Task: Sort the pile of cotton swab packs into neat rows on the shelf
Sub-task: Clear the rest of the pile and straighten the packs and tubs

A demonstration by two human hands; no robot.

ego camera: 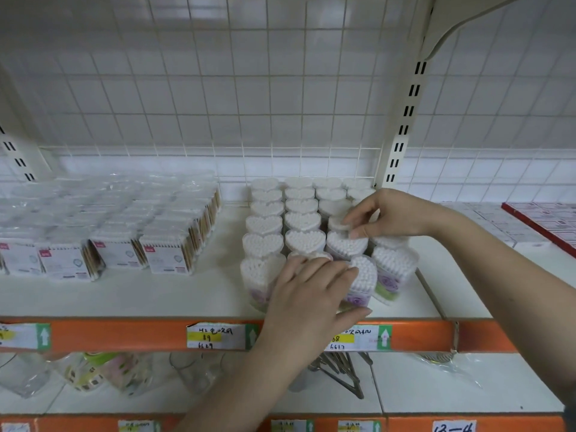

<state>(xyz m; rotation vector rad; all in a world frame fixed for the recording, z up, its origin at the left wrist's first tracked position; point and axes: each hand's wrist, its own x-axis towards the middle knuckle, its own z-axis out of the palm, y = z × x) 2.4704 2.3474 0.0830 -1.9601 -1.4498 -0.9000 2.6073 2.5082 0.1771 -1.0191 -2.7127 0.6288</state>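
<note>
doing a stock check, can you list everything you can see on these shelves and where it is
heart-shaped swab packs: about twenty, white with clear walls, four rows right of centre on the upper shelf
flat bagged swab packs: many, clear with red labels, rows at left
upper shelf: one, white with an orange front rail
price labels: several, white and yellow, on the rails
red-edged box: one, far right
wrapped goods: several, clear, lower shelf
left hand: resting on the front packs
right hand: pinching a pack in the third row

Both forearms bare — no sleeves, rings apparently none; left hand (311, 294), right hand (389, 216).
</note>
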